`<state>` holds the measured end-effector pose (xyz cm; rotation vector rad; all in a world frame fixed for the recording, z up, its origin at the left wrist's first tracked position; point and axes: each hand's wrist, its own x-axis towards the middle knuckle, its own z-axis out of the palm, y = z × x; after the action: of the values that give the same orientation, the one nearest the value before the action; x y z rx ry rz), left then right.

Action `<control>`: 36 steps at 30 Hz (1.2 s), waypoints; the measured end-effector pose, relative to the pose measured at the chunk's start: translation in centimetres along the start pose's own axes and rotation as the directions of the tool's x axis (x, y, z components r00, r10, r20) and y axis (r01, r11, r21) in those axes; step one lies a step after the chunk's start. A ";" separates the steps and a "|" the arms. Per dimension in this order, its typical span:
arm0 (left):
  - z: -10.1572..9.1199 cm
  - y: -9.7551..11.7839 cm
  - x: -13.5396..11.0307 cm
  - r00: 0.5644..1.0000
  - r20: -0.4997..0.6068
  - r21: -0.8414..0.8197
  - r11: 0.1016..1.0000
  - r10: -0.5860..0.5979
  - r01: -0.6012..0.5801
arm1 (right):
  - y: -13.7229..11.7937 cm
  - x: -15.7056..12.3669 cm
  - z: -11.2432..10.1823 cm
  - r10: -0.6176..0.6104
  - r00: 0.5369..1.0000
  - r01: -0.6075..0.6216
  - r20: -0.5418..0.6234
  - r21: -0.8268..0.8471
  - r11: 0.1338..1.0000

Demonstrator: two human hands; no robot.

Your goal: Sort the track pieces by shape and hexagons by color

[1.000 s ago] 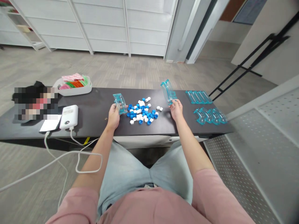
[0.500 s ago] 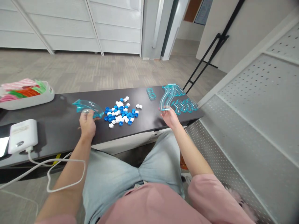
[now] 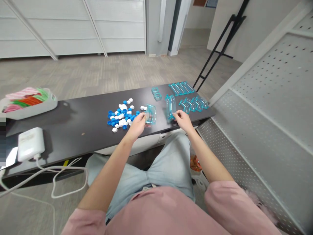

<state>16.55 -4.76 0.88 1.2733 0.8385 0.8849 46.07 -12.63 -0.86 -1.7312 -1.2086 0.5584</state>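
Dark and long, the table [image 3: 85, 112] stands on a grey patterned floor [image 3: 97, 76], with white cabinets [image 3: 119, 32] along the far side. Near the table's right end, just in front of the person, is a long clear-blue tube piece [image 3: 170, 106]. Its long axis runs away from the body, and its near end is pinched between the thumb and fingers of the right hand [image 3: 184, 121]; whether it touches the table I cannot tell. To its left, a curved clear-blue piece [image 3: 152, 114] is held in the narrow grip of the left hand [image 3: 138, 127], its bowed edge facing the tube piece. The two pieces are side by side and apart, with a strip of bare table between them; each is nearest the hand that holds it.

Just beyond the right hand lies a row of curved tubes [image 3: 194, 104], and past these a row of straight tubes [image 3: 181, 88]. Small ring pieces [image 3: 156, 93] lie farther back, between the two held parts. Left of the left hand spreads a loose heap of blue and white caps [image 3: 121, 123]. Well apart at the far left are a white power bank [image 3: 31, 143] and a white basket [image 3: 31, 112] of bright items.
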 end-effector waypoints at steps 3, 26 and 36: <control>2.8 -0.7 1.4 0.997 -0.044 0.116 0.992 0.057 -0.051 | 0.1 -0.1 0.1 0.032 0.999 -0.032 0.019 0.023 0.999; 4.5 -5.1 2.4 0.865 -0.173 0.540 0.779 0.472 -0.317 | 0.9 -0.4 0.2 -0.034 0.999 0.033 0.019 0.038 0.999; 5.1 -4.9 1.8 0.881 -0.073 0.525 0.769 0.468 -0.366 | 0.7 -0.6 0.5 -0.083 0.997 0.083 -0.011 -0.006 0.997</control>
<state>22.29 -5.66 -3.52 1.9041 0.9997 1.2183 45.79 -13.04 -1.74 -1.6787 -1.2687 0.4957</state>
